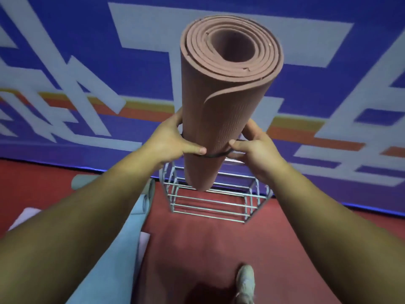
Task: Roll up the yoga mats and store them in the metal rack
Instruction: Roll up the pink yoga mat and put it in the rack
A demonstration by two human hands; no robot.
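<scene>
Dim, soft focus, wide-angle bending at edges

Blue wall banner [87,29] with large white strokes (parts of oversized characters, cropped); no legible text, labels or numbers.

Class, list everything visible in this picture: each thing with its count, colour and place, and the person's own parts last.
rolled mat: one, reddish-brown, held upright above the rack
elastic band: one, black, around the rolled mat's lower part
metal rack: one, silver, on the floor by the wall
flat mat: one, light blue, on the floor at left, far end curled
floor: red
wall: blue with white shapes
shoe: one, pale, bottom edge
left hand: grips the rolled mat
right hand: grips the rolled mat
</scene>
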